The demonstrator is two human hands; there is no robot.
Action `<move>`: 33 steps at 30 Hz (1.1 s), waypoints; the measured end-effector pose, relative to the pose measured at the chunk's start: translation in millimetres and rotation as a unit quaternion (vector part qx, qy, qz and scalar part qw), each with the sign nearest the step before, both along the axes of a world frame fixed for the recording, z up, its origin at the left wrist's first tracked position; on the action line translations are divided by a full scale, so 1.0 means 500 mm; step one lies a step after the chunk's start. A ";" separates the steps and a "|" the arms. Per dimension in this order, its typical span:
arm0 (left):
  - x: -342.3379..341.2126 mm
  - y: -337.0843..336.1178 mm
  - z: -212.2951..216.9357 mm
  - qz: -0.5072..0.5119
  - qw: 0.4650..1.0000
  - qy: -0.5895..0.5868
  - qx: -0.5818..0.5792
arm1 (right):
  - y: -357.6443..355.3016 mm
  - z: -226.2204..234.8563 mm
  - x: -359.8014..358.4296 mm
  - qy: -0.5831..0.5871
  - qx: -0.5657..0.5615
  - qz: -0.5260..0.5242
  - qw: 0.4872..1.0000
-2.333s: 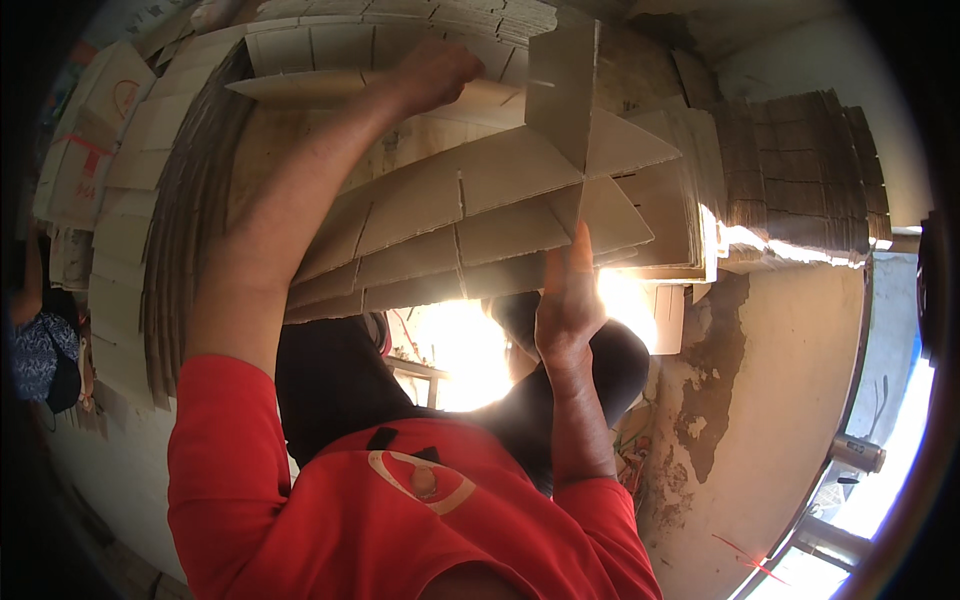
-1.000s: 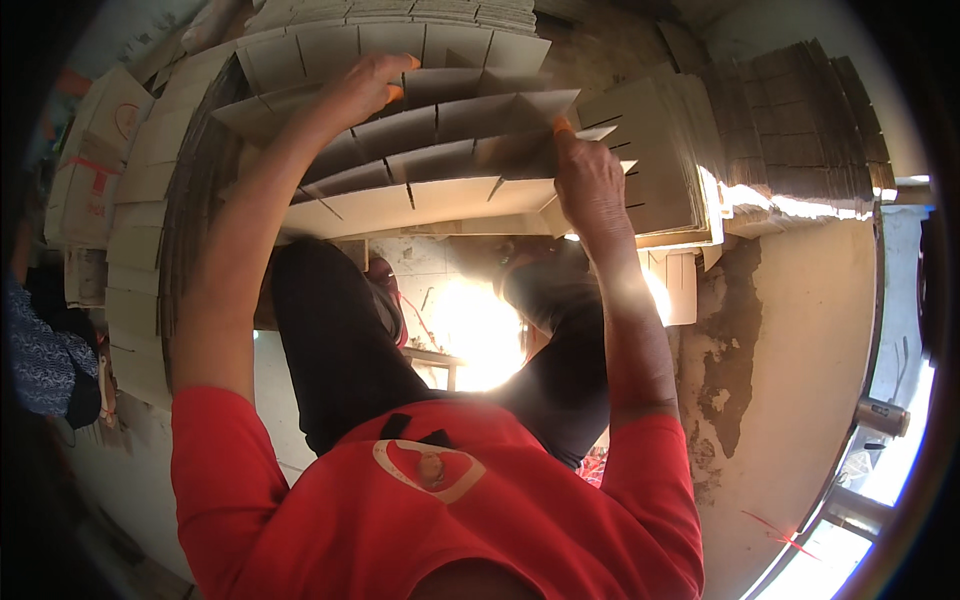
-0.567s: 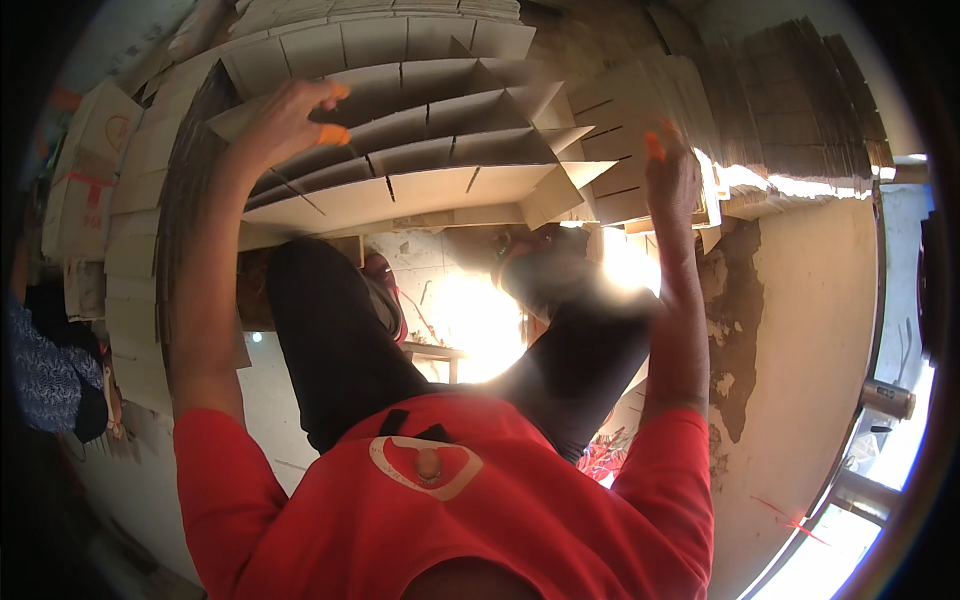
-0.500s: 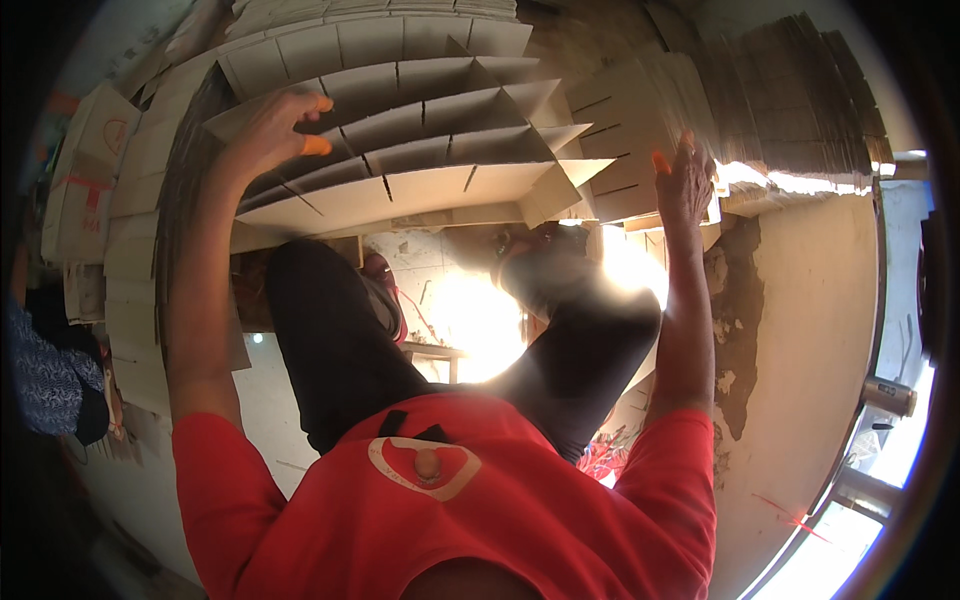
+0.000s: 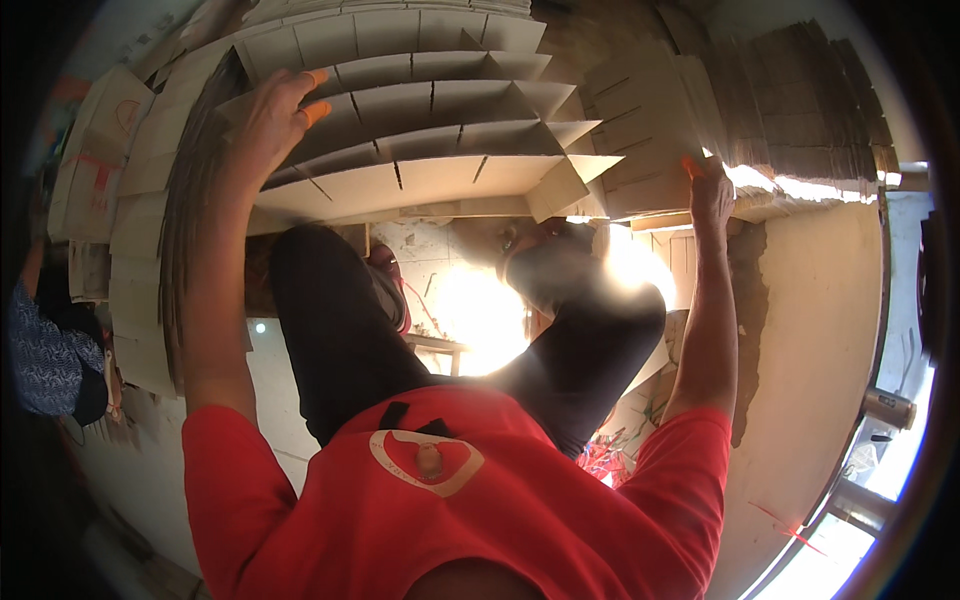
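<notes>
A grid of interlocked cardboard dividers (image 5: 430, 183) stands in front of me, its long strips running left to right and crossed by short pieces at the right. My left hand (image 5: 277, 112) is over the grid's left end. Its thumb and forefinger, in orange finger covers, are apart with nothing visible between them. To the right lies a stack of slotted cardboard sheets (image 5: 640, 130). At the near right corner of that stack, my right hand (image 5: 711, 190) is closed around a sheet's edge, its orange-covered thumb toward the stack; some fingers are hidden.
Tall piles of cardboard (image 5: 815, 110) stand at the far right. More cardboard stacks (image 5: 140, 230) and a printed carton (image 5: 103, 165) line the left side. Another person's patterned sleeve (image 5: 55, 350) shows at the left edge. Bright sunlight hits the floor between my legs.
My right hand has moved down and slightly right to the stack's corner, and its fingers have drawn in. My left hand has shifted slightly up, its thumb and forefinger closer together.
</notes>
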State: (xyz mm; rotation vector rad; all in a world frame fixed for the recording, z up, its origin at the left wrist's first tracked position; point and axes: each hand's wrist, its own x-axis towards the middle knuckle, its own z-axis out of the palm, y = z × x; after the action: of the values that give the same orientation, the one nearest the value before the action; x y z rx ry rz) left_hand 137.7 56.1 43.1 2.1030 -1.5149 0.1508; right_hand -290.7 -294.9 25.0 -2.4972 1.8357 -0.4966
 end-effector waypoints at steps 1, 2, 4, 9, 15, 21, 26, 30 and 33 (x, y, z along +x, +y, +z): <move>-0.025 0.002 0.014 -0.016 1.000 -0.008 -0.019 | 0.001 -0.002 -0.004 0.023 -0.011 0.011 1.000; -0.054 0.004 0.028 -0.032 0.999 -0.016 -0.037 | -0.002 -0.015 -0.007 0.046 -0.021 0.023 0.998; -0.118 0.007 0.042 -0.058 0.994 -0.002 -0.097 | -0.002 -0.016 -0.002 0.050 -0.053 0.036 0.997; -0.190 0.007 0.011 -0.106 0.990 0.051 -0.077 | -0.020 0.014 0.001 -0.190 -0.087 -0.027 0.978; -0.200 0.009 -0.021 -0.072 0.994 0.076 0.022 | 0.045 0.168 0.045 -0.278 -0.185 0.070 0.940; -0.182 0.000 -0.053 -0.099 0.994 0.033 0.003 | 0.257 0.268 0.160 -0.371 0.086 0.264 0.886; -0.193 -0.001 -0.032 -0.082 0.990 0.099 0.051 | 0.313 0.271 0.198 -0.312 0.138 0.325 0.882; -0.200 0.002 -0.039 -0.080 0.985 0.154 0.013 | 0.323 0.252 0.218 -0.317 0.185 0.319 0.874; -0.205 -0.003 -0.038 -0.063 0.979 0.190 -0.044 | 0.334 0.244 0.230 -0.286 0.164 0.304 0.894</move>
State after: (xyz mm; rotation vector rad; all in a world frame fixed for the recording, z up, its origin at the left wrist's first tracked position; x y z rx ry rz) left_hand 35.2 54.7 23.9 1.8316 -1.3746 -0.2168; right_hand -175.5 -127.9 147.0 -2.1869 0.7958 -0.7084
